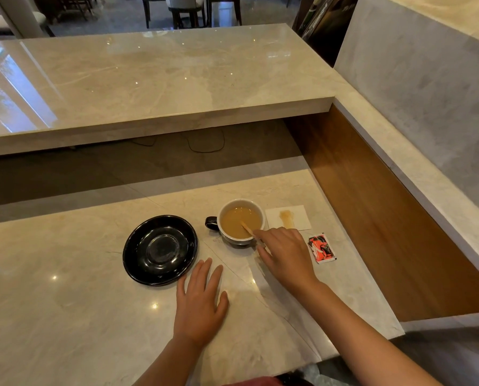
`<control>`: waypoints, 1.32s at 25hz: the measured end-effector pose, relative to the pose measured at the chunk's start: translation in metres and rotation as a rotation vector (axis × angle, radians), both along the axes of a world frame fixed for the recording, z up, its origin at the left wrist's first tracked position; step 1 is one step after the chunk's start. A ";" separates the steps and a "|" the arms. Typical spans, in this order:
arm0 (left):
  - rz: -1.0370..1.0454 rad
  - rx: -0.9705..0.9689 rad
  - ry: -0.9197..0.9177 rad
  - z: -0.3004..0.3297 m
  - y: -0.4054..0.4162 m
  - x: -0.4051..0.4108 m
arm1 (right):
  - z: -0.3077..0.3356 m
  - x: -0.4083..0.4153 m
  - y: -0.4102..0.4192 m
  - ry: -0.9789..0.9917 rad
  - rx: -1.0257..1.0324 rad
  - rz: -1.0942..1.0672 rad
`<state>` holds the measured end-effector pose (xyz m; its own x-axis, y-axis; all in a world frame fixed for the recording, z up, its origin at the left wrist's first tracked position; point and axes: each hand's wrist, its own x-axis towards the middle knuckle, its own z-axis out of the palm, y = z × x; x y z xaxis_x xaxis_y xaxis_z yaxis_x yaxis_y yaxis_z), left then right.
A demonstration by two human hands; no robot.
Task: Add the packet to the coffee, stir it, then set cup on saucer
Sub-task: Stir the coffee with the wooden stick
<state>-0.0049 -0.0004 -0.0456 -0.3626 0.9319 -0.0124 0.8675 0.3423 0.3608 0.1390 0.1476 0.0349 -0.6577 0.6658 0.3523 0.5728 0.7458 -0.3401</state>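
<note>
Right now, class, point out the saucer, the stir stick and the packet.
saucer (138, 253): head view, on its bare left rim.
stir stick (246, 228): head view, on the wooden part standing in the coffee.
packet (321, 247): head view, on the middle of its red printed face.

I find no legible text, brand, number or sign anywhere in my view. The packet (321, 248) on the surface (65, 316) carries red, black and white printing, but it is too small and blurred for me to read. The cup (241, 222), the saucer (160, 249) and the napkin (288, 217) show no lettering.
</note>
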 end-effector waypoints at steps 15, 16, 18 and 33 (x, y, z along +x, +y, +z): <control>0.000 -0.119 0.004 -0.005 0.001 -0.002 | 0.031 -0.014 0.052 0.195 -0.381 -0.041; 0.000 -0.121 0.000 -0.005 0.001 -0.002 | 0.030 -0.017 0.051 0.207 -0.441 -0.035; 0.000 -0.119 -0.001 -0.006 0.001 -0.002 | 0.030 -0.022 0.048 0.201 -0.452 -0.012; -0.007 -0.118 0.003 -0.008 0.000 -0.003 | 0.037 -0.004 0.033 0.139 -0.480 0.085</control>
